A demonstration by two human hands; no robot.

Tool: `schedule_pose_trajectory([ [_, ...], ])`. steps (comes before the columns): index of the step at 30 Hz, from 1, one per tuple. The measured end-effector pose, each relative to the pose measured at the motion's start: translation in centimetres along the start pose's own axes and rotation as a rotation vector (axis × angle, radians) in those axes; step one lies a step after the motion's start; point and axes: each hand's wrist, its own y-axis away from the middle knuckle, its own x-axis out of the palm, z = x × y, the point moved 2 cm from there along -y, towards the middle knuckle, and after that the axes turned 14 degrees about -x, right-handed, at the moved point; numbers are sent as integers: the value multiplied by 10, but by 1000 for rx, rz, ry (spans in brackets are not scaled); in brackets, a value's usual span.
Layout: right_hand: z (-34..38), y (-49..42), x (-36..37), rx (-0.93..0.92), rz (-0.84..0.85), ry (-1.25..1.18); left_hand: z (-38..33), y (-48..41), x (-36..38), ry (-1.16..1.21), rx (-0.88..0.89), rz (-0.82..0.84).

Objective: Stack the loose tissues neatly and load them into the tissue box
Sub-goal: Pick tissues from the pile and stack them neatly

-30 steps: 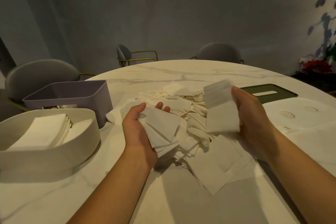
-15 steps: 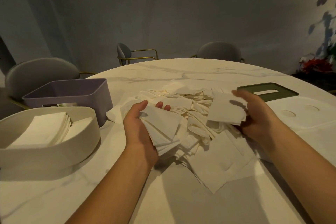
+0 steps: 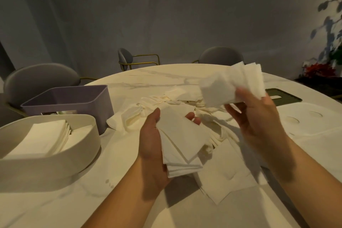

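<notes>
My left hand (image 3: 150, 151) is palm up over the table and holds a small stack of folded white tissues (image 3: 182, 142), thumb along its left edge. My right hand (image 3: 259, 122) is raised to the right and pinches a few blurred tissues (image 3: 231, 84) above the heap. A pile of loose tissues (image 3: 218, 176) lies scattered on the marble table between and below both hands. At the left, a cream tissue box (image 3: 74, 152) stands open with stacked tissues (image 3: 42, 137) inside. Behind it is a purple box (image 3: 74, 102).
A dark green lid (image 3: 283, 97) with a slot lies at the far right, and a white lid (image 3: 305, 120) with round dimples lies in front of it. Grey chairs (image 3: 40, 77) ring the round table (image 3: 55, 200). Red flowers stand at the right edge.
My right hand has lifted a few tissues up and away from the pile; half a second ago it was low over the heap. My left hand has kept its stack in nearly the same place.
</notes>
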Motion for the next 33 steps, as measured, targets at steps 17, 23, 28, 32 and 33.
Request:
schedule_pose_trajectory([
  [17, -21, 34, 28, -682, 736, 623, 1, 9, 7, -4, 253, -77],
  [23, -23, 34, 23, -257, 242, 433, 5, 11, 2, -61, 160, -55],
  [28, -20, 40, 26, -225, 212, 390, 11, 20, 1, -39, 82, -11],
  [32, -19, 57, 38, -483, 536, 544, 16, 27, 0, 69, 114, -14],
  [33, -21, 62, 39, -498, 600, 586, 17, 29, -1, 102, 115, 17],
])
